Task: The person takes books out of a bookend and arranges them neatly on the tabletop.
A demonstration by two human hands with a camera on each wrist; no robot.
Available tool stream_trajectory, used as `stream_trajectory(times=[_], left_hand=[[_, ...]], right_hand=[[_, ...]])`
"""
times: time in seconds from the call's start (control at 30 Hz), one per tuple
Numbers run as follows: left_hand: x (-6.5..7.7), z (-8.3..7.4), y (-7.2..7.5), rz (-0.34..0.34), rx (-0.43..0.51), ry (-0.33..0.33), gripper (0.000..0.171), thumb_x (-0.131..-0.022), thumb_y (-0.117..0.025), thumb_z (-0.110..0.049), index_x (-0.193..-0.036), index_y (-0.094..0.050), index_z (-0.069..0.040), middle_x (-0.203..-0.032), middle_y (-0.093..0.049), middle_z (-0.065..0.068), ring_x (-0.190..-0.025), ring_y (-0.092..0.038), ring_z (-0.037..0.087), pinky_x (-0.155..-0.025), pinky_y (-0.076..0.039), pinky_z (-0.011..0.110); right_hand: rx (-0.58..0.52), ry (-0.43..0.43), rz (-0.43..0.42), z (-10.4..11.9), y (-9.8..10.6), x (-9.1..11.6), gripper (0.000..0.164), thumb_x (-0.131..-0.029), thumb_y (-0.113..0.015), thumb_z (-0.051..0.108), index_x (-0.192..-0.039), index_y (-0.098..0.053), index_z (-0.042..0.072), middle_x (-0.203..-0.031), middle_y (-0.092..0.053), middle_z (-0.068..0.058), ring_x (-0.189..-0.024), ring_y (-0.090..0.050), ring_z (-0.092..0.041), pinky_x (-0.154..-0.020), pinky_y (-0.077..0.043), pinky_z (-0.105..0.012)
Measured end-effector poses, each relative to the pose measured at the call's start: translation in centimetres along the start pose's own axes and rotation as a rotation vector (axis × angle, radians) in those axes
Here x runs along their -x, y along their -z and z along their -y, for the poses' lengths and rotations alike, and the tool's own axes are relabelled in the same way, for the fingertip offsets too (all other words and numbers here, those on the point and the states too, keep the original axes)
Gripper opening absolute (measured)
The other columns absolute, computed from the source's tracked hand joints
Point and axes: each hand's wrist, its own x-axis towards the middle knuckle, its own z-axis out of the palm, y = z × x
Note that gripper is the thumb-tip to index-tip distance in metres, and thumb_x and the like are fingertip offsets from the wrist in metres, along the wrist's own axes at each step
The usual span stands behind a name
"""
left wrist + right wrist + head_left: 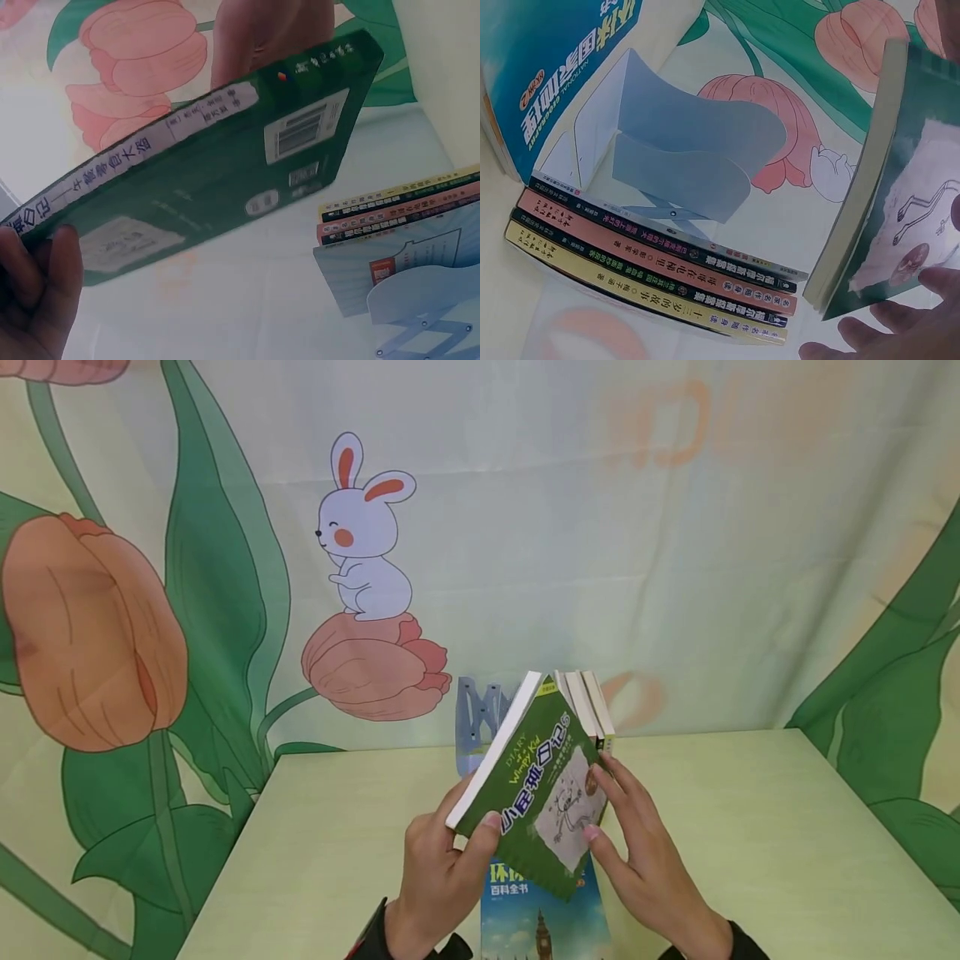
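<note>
A green paperback book (537, 785), with "Wimpy Kid" on its cover, is held tilted above the table. My left hand (447, 864) grips its lower left side, the thumb pressing on the front cover. On the other side my right hand (647, 860) touches the cover with fingertips and thumb, its fingers nearly straight. The book's back, with a barcode (306, 127), and its spine show in the left wrist view. Below it is a blue book (545, 922) with a clock tower on its cover, partly hidden by the green one.
Behind the green book stand several slim books (649, 274) side by side, next to a blue folding bookend (682, 161). The pale table (750, 827) ends at a printed cloth backdrop (525, 543) with a rabbit and tulips.
</note>
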Motion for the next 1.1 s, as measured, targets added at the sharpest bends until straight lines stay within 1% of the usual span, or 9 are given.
stream_trajectory(times=[0.17, 0.33, 0.53, 0.63, 0.77, 0.83, 0.9, 1.0, 1.1], left_hand=[[0.4, 0.1, 0.1, 0.034, 0.057, 0.011, 0.045, -0.091, -0.052, 0.008, -0.135, -0.055, -0.002, -0.110, -0.072, 0.022, -0.087, -0.075, 0.027, -0.064, -0.057, 0.020], [0.9, 0.2, 0.0, 0.059, 0.073, 0.043, 0.044, -0.091, -0.052, 0.007, -0.134, -0.056, -0.002, -0.109, -0.072, 0.022, -0.087, -0.075, 0.026, -0.063, -0.057, 0.020], [1.2, 0.5, 0.1, 0.075, 0.116, 0.056, 0.044, -0.090, -0.052, 0.007, -0.132, -0.058, -0.002, -0.106, -0.073, 0.022, -0.086, -0.075, 0.021, -0.063, -0.058, 0.022], [1.2, 0.8, 0.2, 0.075, 0.154, 0.075, 0.043, -0.091, -0.051, 0.008, -0.132, -0.058, -0.002, -0.102, -0.073, 0.023, -0.074, -0.073, 0.011, -0.054, -0.054, 0.019], [1.1, 1.3, 0.4, 0.075, 0.223, 0.120, 0.040, -0.093, -0.049, 0.008, -0.131, -0.058, -0.001, -0.095, -0.073, 0.023, -0.054, -0.057, -0.002, -0.041, -0.044, 0.017], [1.1, 1.6, 0.5, 0.084, 0.259, 0.141, 0.039, -0.094, -0.048, 0.007, -0.131, -0.058, -0.001, -0.094, -0.072, 0.023, -0.049, -0.051, -0.002, -0.040, -0.042, 0.018], [1.0, 1.9, 0.7, 0.094, 0.295, 0.179, 0.038, -0.096, -0.047, 0.005, -0.131, -0.058, -0.001, -0.093, -0.072, 0.023, -0.045, -0.048, 0.001, -0.039, -0.040, 0.019], [0.8, 2.4, 1.0, 0.108, 0.354, 0.229, 0.036, -0.098, -0.046, 0.003, -0.132, -0.057, 0.001, -0.094, -0.071, 0.026, -0.042, -0.048, 0.007, -0.037, -0.038, 0.021], [0.7, 2.9, 1.3, 0.107, 0.418, 0.291, 0.034, -0.099, -0.046, 0.001, -0.131, -0.056, 0.005, -0.093, -0.068, 0.030, -0.043, -0.049, 0.006, -0.036, -0.036, 0.024]], right_hand=[[-0.015, 0.007, -0.011, 0.0, -0.1, 0.0, 0.072, -0.095, -0.060, 0.010, -0.157, -0.025, 0.022, -0.163, -0.023, -0.006, -0.143, -0.034, -0.034, -0.100, -0.041, -0.063], [-0.038, -0.022, 0.025, 0.0, 0.1, -0.1, 0.071, -0.097, -0.058, 0.013, -0.158, -0.022, 0.023, -0.163, -0.022, -0.005, -0.144, -0.034, -0.034, -0.102, -0.039, -0.062], [-0.068, -0.065, 0.040, 0.0, 0.1, -0.1, 0.069, -0.100, -0.054, 0.015, -0.158, -0.019, 0.025, -0.157, -0.034, -0.008, -0.135, -0.045, -0.027, -0.100, -0.044, -0.056], [-0.089, -0.078, 0.044, -0.1, 0.1, -0.1, 0.066, -0.101, -0.051, 0.014, -0.158, -0.020, 0.027, -0.153, -0.042, -0.008, -0.128, -0.050, -0.022, -0.098, -0.047, -0.047], [-0.171, -0.084, 0.056, -0.5, 0.1, -0.1, 0.059, -0.103, -0.048, 0.012, -0.157, -0.026, 0.022, -0.146, -0.050, -0.008, -0.116, -0.055, -0.012, -0.094, -0.048, -0.029], [-0.232, -0.084, 0.064, -0.6, 0.1, -0.1, 0.054, -0.103, -0.046, 0.011, -0.154, -0.032, 0.018, -0.131, -0.059, -0.007, -0.102, -0.058, -0.007, -0.084, -0.050, -0.024], [-0.296, -0.084, 0.073, -0.8, 0.2, -0.1, 0.047, -0.104, -0.045, 0.010, -0.150, -0.040, 0.014, -0.112, -0.064, -0.004, -0.091, -0.060, -0.005, -0.076, -0.051, -0.023], [-0.395, -0.086, 0.102, -0.9, 0.3, -0.1, 0.038, -0.105, -0.042, 0.009, -0.142, -0.049, 0.011, -0.082, -0.060, 0.001, -0.070, -0.058, -0.005, -0.060, -0.050, -0.026], [-0.461, -0.097, 0.130, -0.9, 0.4, 0.0, 0.031, -0.105, -0.041, 0.009, -0.134, -0.054, 0.009, -0.074, -0.061, 0.002, -0.066, -0.061, -0.006, -0.058, -0.051, -0.028]])
